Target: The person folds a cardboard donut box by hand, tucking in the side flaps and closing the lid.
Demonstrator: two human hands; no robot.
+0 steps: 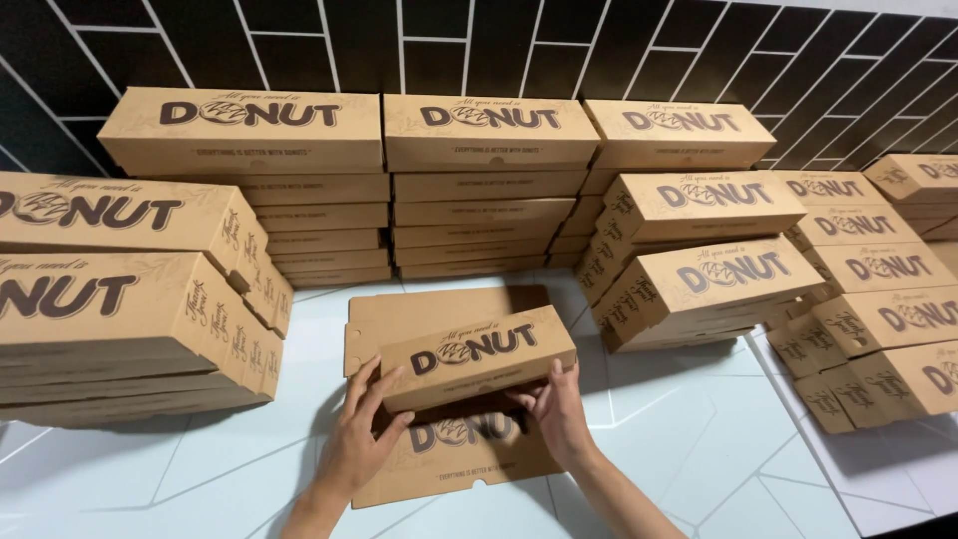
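Head view: a folded box (477, 355) sits at the middle of the white table (679, 439), resting on a flat blank (439, 399) of the same brown cardboard. The box's long axis runs left to right, tilted so its right end lies a little farther from the person than its left. Both hands are at its near long edge, one toward each end, so neither is clearly nearer; the box lies just beyond the fingertips.

The left hand (361, 439) has its fingers spread, curling up and over the box's near left corner, thumb against the front face. The right hand (555, 414) has its fingers held together and bent, tips pressed at the lower near edge toward the right end, where the box meets the blank.

Stacks of finished boxes ring the work: a left stack (130, 289), back stacks (399, 190) against the dark tiled wall, and a right stack (788, 279), all well apart from the hands.
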